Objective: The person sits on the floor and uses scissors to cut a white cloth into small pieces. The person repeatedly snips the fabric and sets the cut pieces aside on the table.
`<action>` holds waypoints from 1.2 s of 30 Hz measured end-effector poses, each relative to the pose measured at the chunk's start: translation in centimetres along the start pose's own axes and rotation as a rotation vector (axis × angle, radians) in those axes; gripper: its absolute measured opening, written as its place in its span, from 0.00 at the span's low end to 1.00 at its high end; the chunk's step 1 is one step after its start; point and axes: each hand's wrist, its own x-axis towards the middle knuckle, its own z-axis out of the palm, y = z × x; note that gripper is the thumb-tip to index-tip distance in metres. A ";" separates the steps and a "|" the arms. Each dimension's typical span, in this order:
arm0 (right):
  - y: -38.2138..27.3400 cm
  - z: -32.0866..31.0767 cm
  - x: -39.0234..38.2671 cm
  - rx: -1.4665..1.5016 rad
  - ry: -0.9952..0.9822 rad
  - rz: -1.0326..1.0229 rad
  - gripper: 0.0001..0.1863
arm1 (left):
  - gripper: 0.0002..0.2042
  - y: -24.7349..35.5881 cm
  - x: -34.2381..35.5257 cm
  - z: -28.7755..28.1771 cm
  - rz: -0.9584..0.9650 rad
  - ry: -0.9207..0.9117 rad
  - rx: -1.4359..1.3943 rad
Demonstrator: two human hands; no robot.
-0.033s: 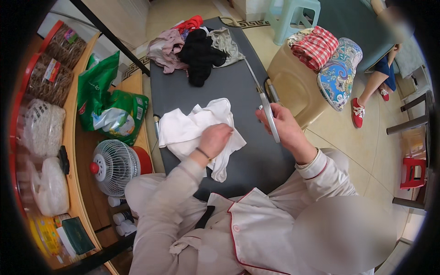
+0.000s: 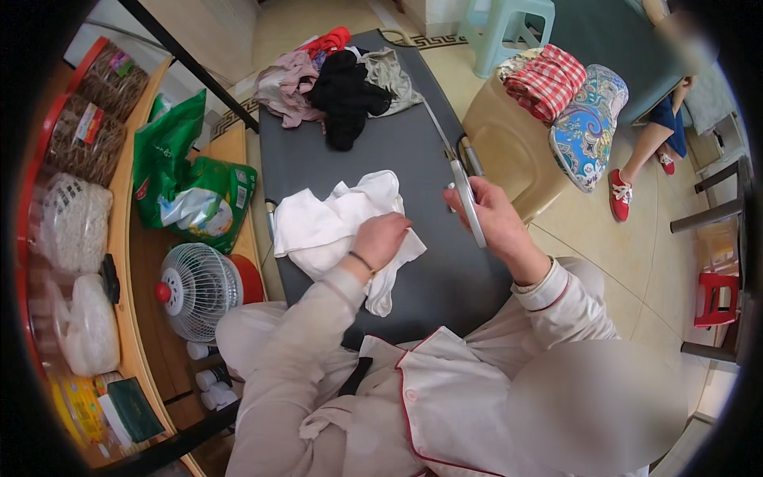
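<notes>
A white garment (image 2: 318,226) lies rumpled on a dark grey padded bed or bench (image 2: 445,286) in front of me. My left hand (image 2: 380,241) rests on its right part, fingers closed in a pinch at the cloth edge; what exactly is between the fingertips is partly hidden. Right of the cloth, my right hand (image 2: 497,222) grips the silver handle of large scissors (image 2: 467,203). Their long blades point away from me, apart from the garment. At the far end of the bed sits a heap of clothes (image 2: 350,91) in black, pink, red and pale grey.
Left stands a wooden shelf with bagged goods, green packages (image 2: 211,203) and a small white fan (image 2: 199,290). On the right, a beige plastic chair (image 2: 501,135) holds a red checked cloth (image 2: 547,82) and patterned fabric (image 2: 590,127). Another person's legs (image 2: 640,163) show beyond.
My left hand has shifted slightly to the right and up along the garment, whose near edge moved a little. My right hand and the scissors look the same.
</notes>
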 end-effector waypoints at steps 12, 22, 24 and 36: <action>-2.7 -2.4 -2.0 -0.041 0.025 -0.030 0.13 | 0.02 -6.2 4.0 8.7 -0.052 -0.162 0.263; -3.2 -4.1 -1.9 0.154 0.099 -0.047 0.14 | 0.06 0.5 7.0 8.5 -0.339 0.009 -0.328; -3.0 -4.6 -1.8 0.127 0.091 -0.043 0.15 | 0.05 1.7 7.1 8.4 -0.348 0.003 -0.347; -3.5 -5.2 -2.7 0.214 0.062 -0.060 0.14 | 0.06 4.7 8.2 13.2 -0.354 0.069 -0.177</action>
